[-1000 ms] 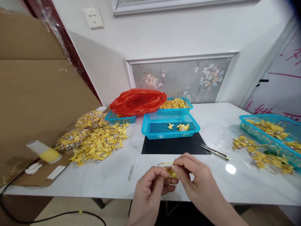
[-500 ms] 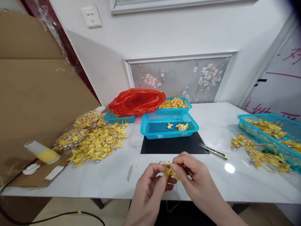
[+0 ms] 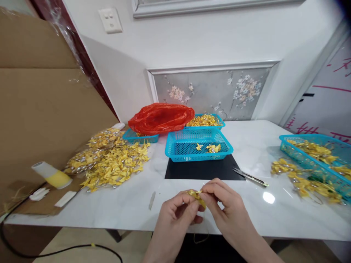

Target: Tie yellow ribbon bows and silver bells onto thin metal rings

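Note:
My left hand (image 3: 175,219) and my right hand (image 3: 225,212) meet over the near edge of the white table (image 3: 120,208). Between their fingertips they pinch a small gold paper ornament (image 3: 195,194) with a thin gold thread hanging below it. A blue basket (image 3: 199,146) with a few gold pieces stands just beyond my hands on a black mat (image 3: 203,170). Small scissors (image 3: 250,176) lie to the right of the mat.
A heap of gold ornaments (image 3: 109,160) lies at the left, a red plastic bag (image 3: 160,117) over another basket behind it. A blue basket (image 3: 318,153) and loose gold pieces sit at the right. Cardboard (image 3: 41,109) leans on the left; a white-yellow tube (image 3: 52,175) lies there.
The thread loop above the ornament has shrunk and the ornament has turned between my fingertips. Both hands stay in the same spot.

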A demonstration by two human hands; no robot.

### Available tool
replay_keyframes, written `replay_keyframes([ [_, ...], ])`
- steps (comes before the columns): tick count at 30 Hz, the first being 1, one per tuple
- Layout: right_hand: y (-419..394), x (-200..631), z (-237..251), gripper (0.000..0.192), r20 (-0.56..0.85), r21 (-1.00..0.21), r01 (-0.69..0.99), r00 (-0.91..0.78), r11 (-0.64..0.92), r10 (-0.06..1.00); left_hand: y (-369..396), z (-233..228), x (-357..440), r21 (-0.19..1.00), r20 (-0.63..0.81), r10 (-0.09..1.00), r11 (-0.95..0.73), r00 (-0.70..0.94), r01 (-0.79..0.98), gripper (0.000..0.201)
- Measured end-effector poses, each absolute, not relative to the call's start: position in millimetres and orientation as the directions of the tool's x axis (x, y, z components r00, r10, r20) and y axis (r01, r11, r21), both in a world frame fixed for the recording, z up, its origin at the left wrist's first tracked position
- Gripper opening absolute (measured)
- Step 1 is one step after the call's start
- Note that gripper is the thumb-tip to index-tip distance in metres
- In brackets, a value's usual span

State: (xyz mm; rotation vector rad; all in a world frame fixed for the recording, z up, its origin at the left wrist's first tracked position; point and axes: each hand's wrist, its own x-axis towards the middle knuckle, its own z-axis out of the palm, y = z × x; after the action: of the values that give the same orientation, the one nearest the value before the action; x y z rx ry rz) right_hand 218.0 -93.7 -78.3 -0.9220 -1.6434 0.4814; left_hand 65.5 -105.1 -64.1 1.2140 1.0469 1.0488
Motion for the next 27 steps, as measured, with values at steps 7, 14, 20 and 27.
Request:
replay_keyframes([
  [7, -122.2, 225.4, -80.7, 0.033, 0.712, -0.619, 0.381, -0.099, 0.687, 0.696, -106.0, -66.2, 63.2, 0.975, -0.133, 0.986, 0.149, 0.105, -0.162, 0.018],
  [14, -122.0, 209.1, -76.4, 0.032, 0.729, -0.576, 0.322, -0.212, 0.751, 0.65, -113.0, -65.0, 61.3, 0.95, -0.109, 0.983, 0.147, 0.149, -0.274, 0.02],
  [20, -107.7, 215.4, -77.4, 0.027, 0.789, -0.393, 0.614, -0.158, 0.685, 0.594, -120.8, -60.4, 59.6, 0.95, -0.118, 0.984, 0.151, 0.135, -0.274, 0.021],
  [27, -110.7, 215.3, -80.7, 0.032, 0.77, -0.254, 0.722, -0.252, 0.644, 0.586, -119.2, -63.1, 62.0, 0.942, -0.126, 0.986, 0.153, 0.108, -0.298, 0.021],
])
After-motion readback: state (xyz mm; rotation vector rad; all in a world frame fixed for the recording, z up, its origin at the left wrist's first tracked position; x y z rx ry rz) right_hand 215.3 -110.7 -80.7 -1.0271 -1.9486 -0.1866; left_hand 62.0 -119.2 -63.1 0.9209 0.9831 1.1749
